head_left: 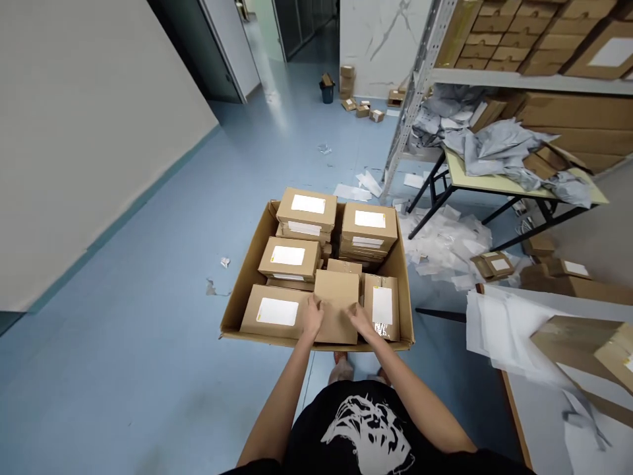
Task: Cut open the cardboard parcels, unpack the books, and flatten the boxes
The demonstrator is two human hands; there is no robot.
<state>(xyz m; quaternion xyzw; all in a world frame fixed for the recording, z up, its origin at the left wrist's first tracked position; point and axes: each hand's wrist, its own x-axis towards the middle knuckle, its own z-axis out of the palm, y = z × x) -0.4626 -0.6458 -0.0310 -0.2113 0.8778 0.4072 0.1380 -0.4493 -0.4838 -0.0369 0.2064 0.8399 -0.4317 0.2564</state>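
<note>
Inside cardboard carton (403, 297) | left hand (312, 318), right hand (360, 322) | both grasping 1 kraft box (337, 307)

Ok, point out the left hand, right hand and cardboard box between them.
Left hand (312, 316), head view, back of hand.
Right hand (361, 320), head view, back of hand.
Cardboard box (337, 309), head view, broad face.

Cardboard carton (246, 297) on floor (148, 389). Inside: stacked mailer boxes (306, 211) across the far end, in left and right piles; centre box (336, 307) at the near edge, between a near-left box (274, 313) and a near-right box (380, 307). Right of carton: folding table (494, 183), below metal shelving (519, 80).
</note>
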